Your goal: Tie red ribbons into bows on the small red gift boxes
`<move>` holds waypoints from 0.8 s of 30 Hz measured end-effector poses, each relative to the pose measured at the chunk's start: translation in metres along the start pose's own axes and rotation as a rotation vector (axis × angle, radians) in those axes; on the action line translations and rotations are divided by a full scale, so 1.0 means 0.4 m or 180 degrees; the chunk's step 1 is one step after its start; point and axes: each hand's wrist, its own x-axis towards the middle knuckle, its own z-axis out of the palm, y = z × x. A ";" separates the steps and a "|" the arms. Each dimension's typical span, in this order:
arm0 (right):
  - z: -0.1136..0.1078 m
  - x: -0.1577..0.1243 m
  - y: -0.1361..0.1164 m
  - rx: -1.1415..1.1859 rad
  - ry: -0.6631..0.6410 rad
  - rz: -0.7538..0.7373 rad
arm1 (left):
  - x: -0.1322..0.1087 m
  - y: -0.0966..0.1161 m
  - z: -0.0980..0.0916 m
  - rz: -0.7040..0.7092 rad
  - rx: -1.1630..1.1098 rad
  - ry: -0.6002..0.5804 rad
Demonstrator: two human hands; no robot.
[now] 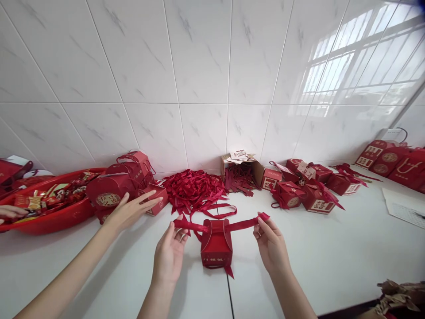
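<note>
A small red gift box (217,254) stands upright on the white table, directly between my hands. Red ribbon (244,224) runs through the top of its curved flaps and stretches out to both sides. My left hand (170,248) pinches one end of that ribbon, left of the box. On the other side, my right hand (270,243) has the opposite end between thumb and fingers, holding it nearly taut. A further red ribbon tail pokes out below the box's front. Just behind the box, a loose strand curls from a heap of red ribbons (194,190).
Another person's hand (136,206) reaches to red boxes at left; more fingers are at a red basin (63,223) of wrapped sweets. A carton (259,170) with dark red pieces stands at the wall. Ribboned boxes (318,199) and red bags (392,161) sit right.
</note>
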 end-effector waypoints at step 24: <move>0.274 -0.010 -0.111 -0.1667 -0.1570 -0.1235 | 0.062 0.261 0.086 0.0414 -0.0926 -0.0954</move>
